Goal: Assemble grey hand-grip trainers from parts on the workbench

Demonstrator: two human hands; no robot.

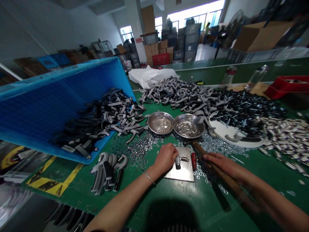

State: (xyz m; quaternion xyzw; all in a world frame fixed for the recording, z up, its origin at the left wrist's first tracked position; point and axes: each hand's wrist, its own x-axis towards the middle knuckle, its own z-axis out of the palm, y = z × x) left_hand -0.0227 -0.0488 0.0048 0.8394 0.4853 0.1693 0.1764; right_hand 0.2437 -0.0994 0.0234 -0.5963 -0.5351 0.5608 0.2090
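Note:
My left hand (166, 157) is closed, its fingertips pinching a short grey metal cylinder with a dark end (178, 162) that rests on a flat steel plate (180, 175). Beside the cylinder on the plate lies a small coil spring (185, 159). Along the plate's right edge is a slim red-handled tool (193, 160). My right hand (220, 164) wraps around the wooden handle (225, 177) of what looks like a hammer, slightly blurred. Its dark head (191, 141) is near the plate's far right corner.
Beyond the plate stand two steel bowls of small parts, one with tiny rings (154, 124) and one with pins (180, 129). Loose washers (142, 149) surround them. A blue crate (72, 87) of grey-black handles is at left, more handles (108, 170) nearer. Metal cylinders (289, 138) heap at right.

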